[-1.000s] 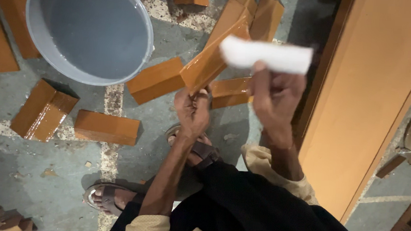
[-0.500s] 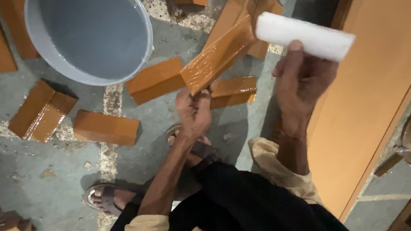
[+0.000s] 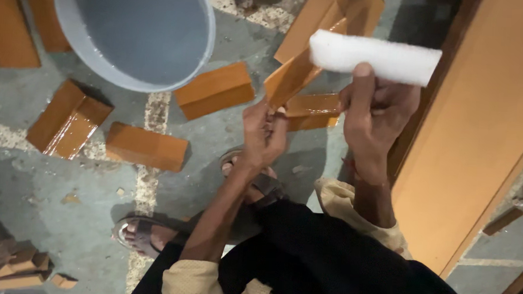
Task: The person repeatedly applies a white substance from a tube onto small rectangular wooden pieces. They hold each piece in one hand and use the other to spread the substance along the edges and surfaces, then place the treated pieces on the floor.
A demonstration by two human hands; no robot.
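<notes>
Left hand (image 3: 264,132): grip clamped on the low end of a tilted wooden block (image 3: 294,75).
Right hand (image 3: 373,113): grip clamped on a white sponge (image 3: 374,55) touching the block's upper end.

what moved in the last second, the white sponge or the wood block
The white sponge moved: the right hand carried it up and rightward off the wooden block, then back against its upper end. The left hand kept gripping the block's lower end.

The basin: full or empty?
Partly full: the basin holds greyish water, its surface lying below the rim.
</notes>
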